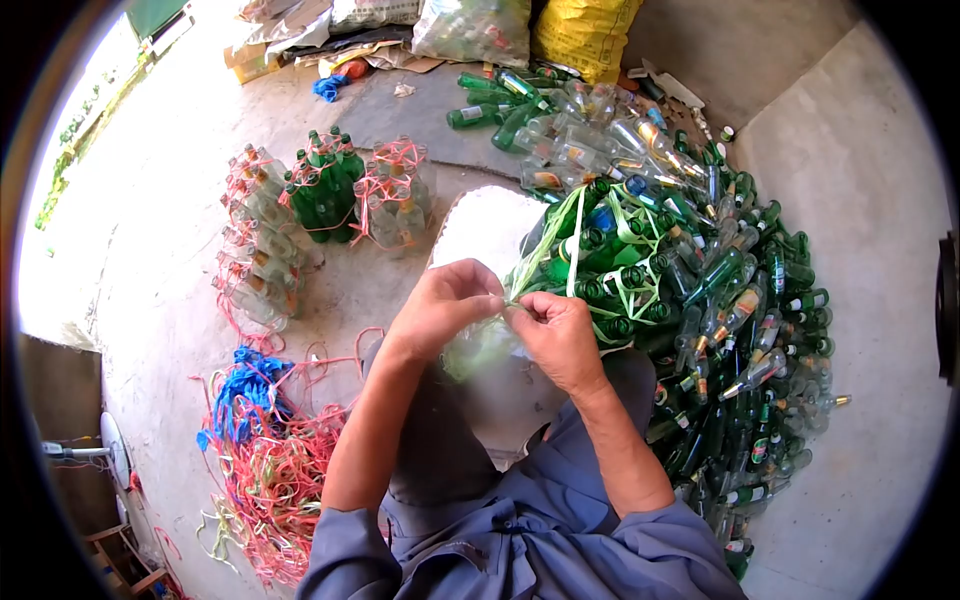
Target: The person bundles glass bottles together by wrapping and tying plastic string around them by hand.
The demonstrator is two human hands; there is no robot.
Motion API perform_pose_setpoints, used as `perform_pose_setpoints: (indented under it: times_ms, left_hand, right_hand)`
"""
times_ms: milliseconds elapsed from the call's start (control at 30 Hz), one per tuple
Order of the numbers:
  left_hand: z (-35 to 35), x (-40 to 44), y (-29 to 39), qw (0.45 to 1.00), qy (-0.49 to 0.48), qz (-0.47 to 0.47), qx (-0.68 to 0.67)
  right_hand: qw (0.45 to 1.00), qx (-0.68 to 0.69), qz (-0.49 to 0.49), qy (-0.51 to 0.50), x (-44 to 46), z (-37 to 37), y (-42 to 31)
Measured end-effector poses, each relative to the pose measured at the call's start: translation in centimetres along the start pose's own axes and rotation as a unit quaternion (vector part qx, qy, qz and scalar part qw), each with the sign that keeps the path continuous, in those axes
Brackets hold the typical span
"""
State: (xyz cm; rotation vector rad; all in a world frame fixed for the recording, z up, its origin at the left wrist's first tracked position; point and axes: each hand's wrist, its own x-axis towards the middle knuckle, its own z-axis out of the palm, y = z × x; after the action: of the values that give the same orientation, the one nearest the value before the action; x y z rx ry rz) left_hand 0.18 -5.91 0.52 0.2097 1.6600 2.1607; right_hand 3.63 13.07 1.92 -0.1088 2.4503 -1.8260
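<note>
My left hand (450, 308) and my right hand (555, 335) meet in front of my knees, both pinching a light green plastic twine (533, 258) where its strands gather. From there the twine runs up to a bundle of green glass bottles (610, 250), looping round and between their necks. The bundle lies just beyond my right hand, beside the loose pile. Under my hands hangs a blurred, pale green tangle of the twine's loose ends. A white board or slab (490, 220) lies behind my left hand.
Loose green and clear bottles (740, 330) heap along the right wall. Clear bottle bundles (262, 240) and a green bundle (325, 185), tied with pink twine, stand at left. Tangled pink twine (275, 470) with blue strips lies near my left arm. Sacks (585, 35) stand at the back.
</note>
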Motion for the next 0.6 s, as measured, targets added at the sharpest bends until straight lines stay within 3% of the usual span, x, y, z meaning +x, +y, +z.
perform_pose_setpoints:
  times_ms: [300, 433, 600]
  left_hand:
    - [-3.2, -1.4, 2.5, 0.997, 0.005, 0.001, 0.080]
    - [-5.0, -2.0, 3.4, 0.961, 0.053, 0.015, 0.271]
    - [-6.8, -2.6, 1.4, 0.946, 0.135, 0.038, 0.293]
  right_hand:
    - [0.999, 0.033, 0.013, -0.011, -0.6, -0.5, -0.9]
    - [0.999, 0.037, 0.022, -0.016, -0.6, -0.6, -0.4]
    - [0.972, 0.219, 0.063, -0.051, -0.2, -0.1, 0.5]
